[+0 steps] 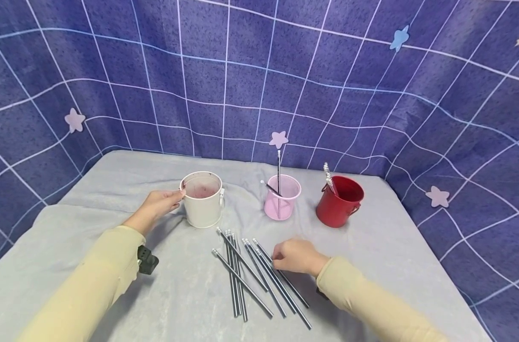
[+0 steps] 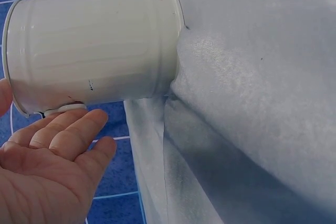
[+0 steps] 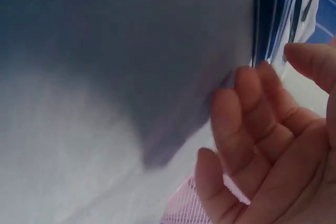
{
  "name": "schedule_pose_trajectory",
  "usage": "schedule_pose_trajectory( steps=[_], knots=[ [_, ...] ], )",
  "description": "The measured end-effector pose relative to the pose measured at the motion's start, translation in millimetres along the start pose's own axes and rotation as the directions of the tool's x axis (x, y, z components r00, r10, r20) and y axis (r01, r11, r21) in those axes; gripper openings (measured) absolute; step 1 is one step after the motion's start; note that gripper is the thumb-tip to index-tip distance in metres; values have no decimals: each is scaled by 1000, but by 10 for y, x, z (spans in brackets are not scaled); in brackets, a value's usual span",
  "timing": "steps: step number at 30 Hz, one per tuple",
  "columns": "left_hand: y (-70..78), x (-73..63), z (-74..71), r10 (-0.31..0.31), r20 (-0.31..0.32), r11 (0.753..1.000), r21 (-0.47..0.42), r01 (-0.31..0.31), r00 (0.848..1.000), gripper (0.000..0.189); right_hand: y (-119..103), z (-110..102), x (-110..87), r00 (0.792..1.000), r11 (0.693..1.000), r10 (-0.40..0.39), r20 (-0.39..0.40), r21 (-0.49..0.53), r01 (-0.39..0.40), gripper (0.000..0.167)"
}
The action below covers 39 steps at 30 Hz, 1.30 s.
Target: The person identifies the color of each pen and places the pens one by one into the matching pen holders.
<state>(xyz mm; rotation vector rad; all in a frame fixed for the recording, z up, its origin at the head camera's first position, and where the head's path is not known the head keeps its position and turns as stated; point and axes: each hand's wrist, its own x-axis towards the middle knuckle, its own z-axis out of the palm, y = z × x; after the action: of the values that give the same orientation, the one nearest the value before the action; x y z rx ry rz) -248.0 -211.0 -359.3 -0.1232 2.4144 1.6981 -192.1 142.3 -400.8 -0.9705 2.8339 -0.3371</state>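
Gray cloth [image 1: 178, 294] lies before a gridded blue curtain [image 1: 114, 71]. Lower centre, a right hand [image 1: 297, 256], thumb and fingers apart, is at dark pencils [image 1: 242, 283], contact unclear; centre-left, a left hand [image 1: 158, 204] pinches a white bucket [image 1: 202, 213] by its rim. Beyond: red bucket [image 1: 334, 211], pink cup [image 1: 287, 206].

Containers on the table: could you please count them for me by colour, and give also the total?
White container: 1
Pink container: 1
Red container: 1
Total: 3
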Motion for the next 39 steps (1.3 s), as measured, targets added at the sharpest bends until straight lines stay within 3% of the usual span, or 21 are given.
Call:
schedule_pose_trajectory(
  steps=[14,34,39],
  knots=[
    [29,2,12,5,12,999,-37,-5,1000,54,-105,23,34,998,997,58,21,-47,-57,9],
    [17,-27,2,1,16,999,-46,0,1000,54,-114,66,65,996,997,79,33,14,-80,5],
    [11,-16,2,1,14,999,-40,0,1000,55,-85,45,75,997,996,77,-6,51,-77,4]
  ],
)
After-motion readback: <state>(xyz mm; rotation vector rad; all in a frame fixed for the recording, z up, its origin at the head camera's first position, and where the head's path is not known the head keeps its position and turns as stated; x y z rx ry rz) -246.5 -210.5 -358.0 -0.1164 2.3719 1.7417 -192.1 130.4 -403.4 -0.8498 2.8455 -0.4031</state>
